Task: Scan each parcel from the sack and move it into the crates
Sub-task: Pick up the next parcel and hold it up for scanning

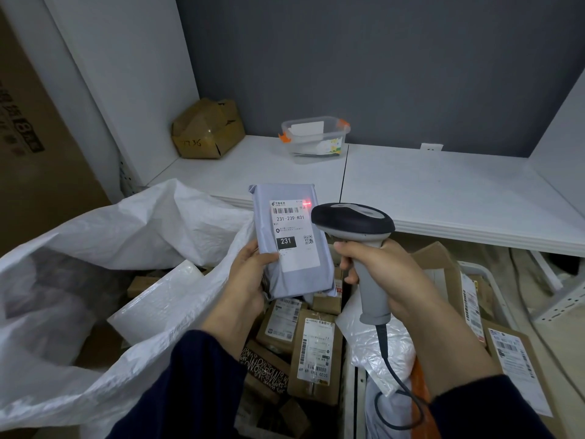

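Note:
My left hand [247, 274] grips a grey poly-bag parcel [285, 280] by its lower left edge, holding it upright with its white shipping label facing me. My right hand [383, 274] holds a grey and black barcode scanner [354, 223] by the handle, its head beside the parcel's right edge. A red scan light falls on the label's top right corner. The white woven sack [95, 248] lies open at the left with a white parcel [164, 299] inside. Below my hands, crates [351, 391] hold several brown and white parcels.
A white tabletop [443, 191] runs across behind the parcel. On it stand a crumpled cardboard box [207, 129] and a clear plastic container [315, 134] with orange clips. A large cardboard box [31, 137] rises at the far left. The scanner's cable hangs down over the right crate.

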